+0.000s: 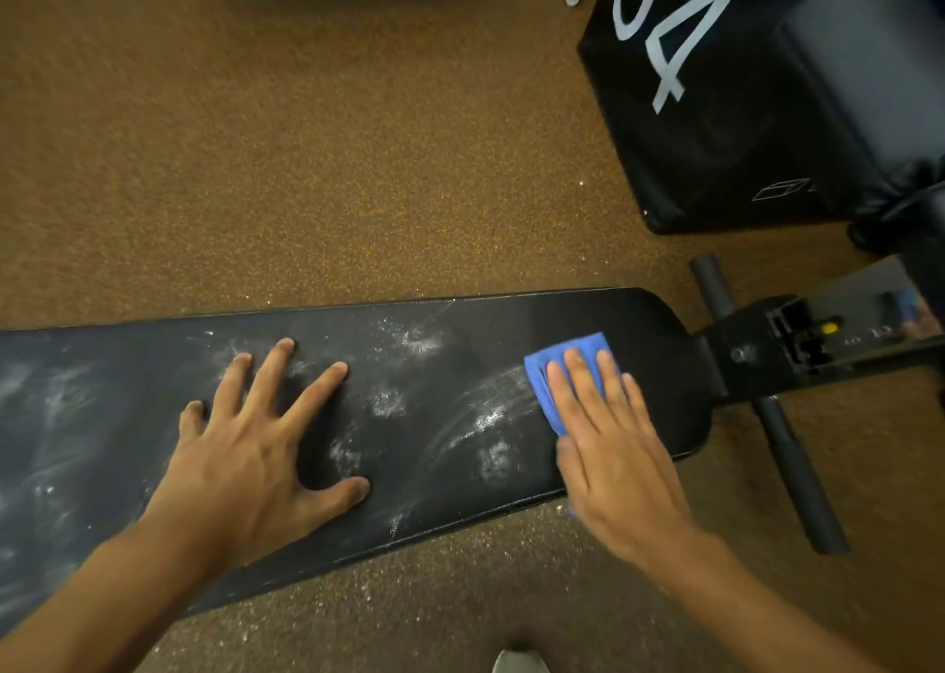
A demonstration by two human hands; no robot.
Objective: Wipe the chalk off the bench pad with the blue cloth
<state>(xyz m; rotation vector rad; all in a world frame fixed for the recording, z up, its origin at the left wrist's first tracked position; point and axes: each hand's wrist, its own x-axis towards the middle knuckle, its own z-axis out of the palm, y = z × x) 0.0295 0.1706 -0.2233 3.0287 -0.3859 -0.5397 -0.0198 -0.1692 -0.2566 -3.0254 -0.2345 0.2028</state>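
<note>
White chalk smears the bench pad just left of your cloth. Your right hand presses flat on it, fingers together; your left hand rests splayed, holding nothing.

Black box — large pale digits, "4" clear, rest cut off

Bench pad: black, mottled with white chalk smears and streaks, greyer haze toward left end. Cloth: solid blue. Floor: brown with orange speckle, white flecks along pad near edge. Box: black, pale grey numerals. Bench frame: black, small yellow part.
</note>
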